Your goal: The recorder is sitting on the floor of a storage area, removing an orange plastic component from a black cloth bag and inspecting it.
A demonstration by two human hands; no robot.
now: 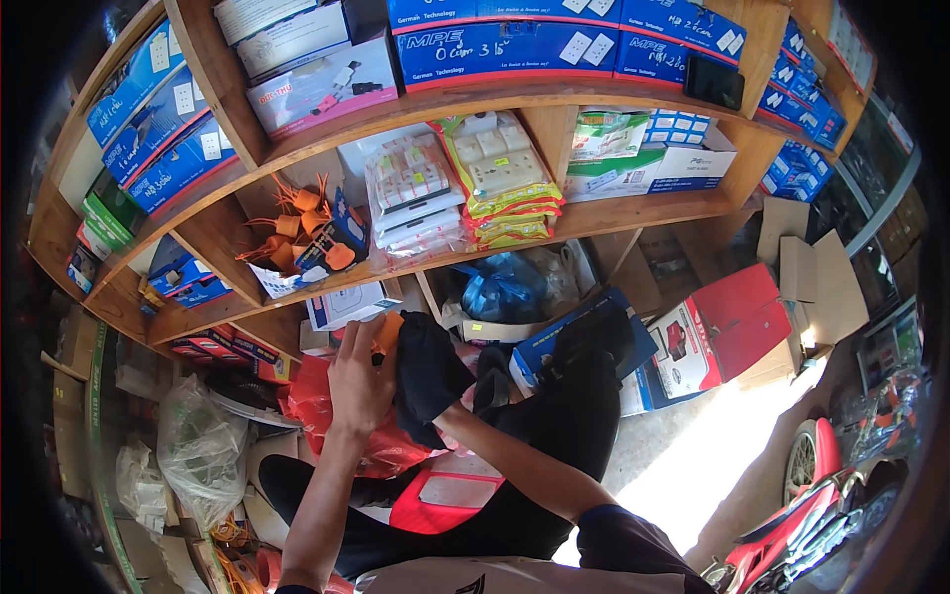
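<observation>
My left hand (358, 386) is raised in front of the shelves, its fingers closed around an orange plastic piece (388, 335) that looks like the fittings in the shelf box. Right beside it, a black cloth (433, 371) is bunched against the orange piece. My right hand (447, 424) is at the cloth's lower edge, with its fingers hidden in the folds. Below both hands lies a red plastic bag (322, 401). A red and grey stool top (450, 495) shows between my legs.
Wooden shelves (475, 109) curve across the front, stacked with blue boxes (505, 49) and packs of wall sockets (495, 158). Orange fittings with wires (302, 223) fill a small box. A red carton (717, 332) and a blue box (584, 337) stand low at right, near a red motorbike (792, 525).
</observation>
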